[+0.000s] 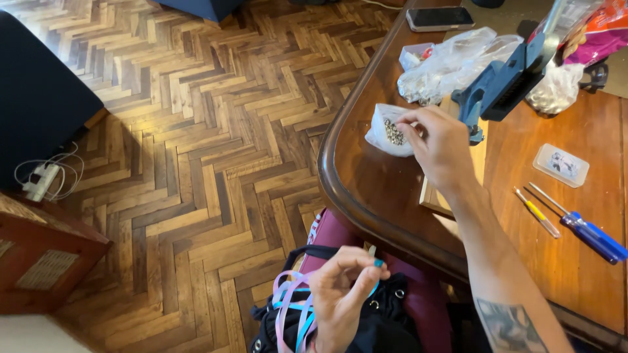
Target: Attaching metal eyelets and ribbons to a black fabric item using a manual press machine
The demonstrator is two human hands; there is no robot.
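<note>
Left hand [340,291] pinching teal ribbon [378,263], right hand [437,144] in bag [390,131]

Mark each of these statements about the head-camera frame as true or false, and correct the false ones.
1. The right hand reaches into a small clear bag of tiny metal pieces on the wooden table. True.
2. The left hand is pressed flat on the table. False: it is below the table edge, pinching a turquoise ribbon over a black garment.
3. Two screwdrivers, a blue-handled screwdriver and a yellow-handled screwdriver, lie on the table. True.
4. The smartphone lies on the parquet floor. False: it lies on the table near its far edge.
5. The blue tool is held in the right hand. False: it stands behind the hand, untouched.
</note>
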